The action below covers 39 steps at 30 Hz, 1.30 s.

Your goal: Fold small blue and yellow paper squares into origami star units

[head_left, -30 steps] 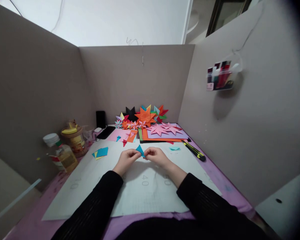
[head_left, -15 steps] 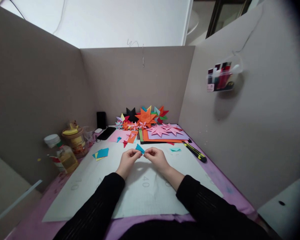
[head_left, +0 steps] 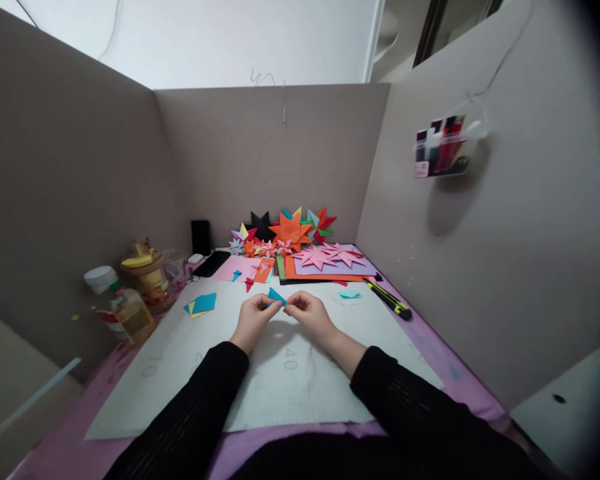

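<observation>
A small piece of folded blue paper [head_left: 276,296] is pinched between my two hands above the white sheet [head_left: 290,400]. My left hand [head_left: 253,320] grips its left side with thumb and fingers. At its lower right end, my right hand [head_left: 311,316] pinches it, the fingertips of both hands nearly meeting. Part of the paper is hidden by the fingers. Beyond my hands lie a small red folded piece [head_left: 249,285] and a small blue one [head_left: 237,275]. To the right rests a teal folded paper [head_left: 350,295]; to the left, blue and yellow paper squares [head_left: 203,303].
Paper stars [head_left: 291,231] stand along the back panel, with pink stars [head_left: 316,257] on stacked coloured sheets. A yellow-black utility knife [head_left: 389,300] lies at right. A bottle [head_left: 130,317], a tub [head_left: 147,283] and a phone [head_left: 213,264] are at left. Grey panels [head_left: 275,153] enclose the table.
The view has shifted slightly. Both hands keep hold of the blue paper, which has moved only a little, with its tip pointing a bit more to the left.
</observation>
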Each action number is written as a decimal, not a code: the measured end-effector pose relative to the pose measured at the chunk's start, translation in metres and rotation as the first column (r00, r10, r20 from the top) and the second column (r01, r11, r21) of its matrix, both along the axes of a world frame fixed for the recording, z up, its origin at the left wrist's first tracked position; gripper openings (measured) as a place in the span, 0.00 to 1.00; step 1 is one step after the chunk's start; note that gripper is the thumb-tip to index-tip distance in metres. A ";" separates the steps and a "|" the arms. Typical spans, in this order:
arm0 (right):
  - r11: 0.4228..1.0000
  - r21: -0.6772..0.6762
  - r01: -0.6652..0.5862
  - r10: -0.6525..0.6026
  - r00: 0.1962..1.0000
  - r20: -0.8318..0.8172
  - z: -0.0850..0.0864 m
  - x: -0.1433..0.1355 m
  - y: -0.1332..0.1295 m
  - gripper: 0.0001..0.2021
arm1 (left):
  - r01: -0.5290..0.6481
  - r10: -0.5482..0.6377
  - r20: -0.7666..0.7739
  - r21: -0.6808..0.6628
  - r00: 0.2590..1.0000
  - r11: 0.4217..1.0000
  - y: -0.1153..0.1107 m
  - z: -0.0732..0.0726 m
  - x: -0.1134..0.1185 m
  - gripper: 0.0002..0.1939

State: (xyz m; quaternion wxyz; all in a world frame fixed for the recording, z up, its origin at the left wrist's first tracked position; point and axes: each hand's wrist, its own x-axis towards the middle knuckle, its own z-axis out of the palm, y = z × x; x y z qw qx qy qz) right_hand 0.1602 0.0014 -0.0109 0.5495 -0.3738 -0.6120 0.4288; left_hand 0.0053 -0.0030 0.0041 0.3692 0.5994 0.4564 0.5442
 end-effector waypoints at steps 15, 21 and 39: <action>0.996 -0.074 0.043 -0.056 0.983 -0.175 0.005 -0.010 -0.003 0.11 | -0.054 0.054 0.110 -0.004 0.992 0.999 0.005 -0.009 0.005 0.10; 0.994 -0.099 -0.048 0.017 0.956 -0.293 0.004 -0.009 0.000 0.16 | -0.086 0.088 0.112 -0.019 0.990 0.996 0.005 -0.009 0.005 0.11; 0.966 -0.233 -0.111 0.082 0.988 -0.131 -0.001 -0.001 0.003 0.12 | -0.013 0.011 0.054 0.040 0.998 0.999 0.000 -0.004 0.004 0.09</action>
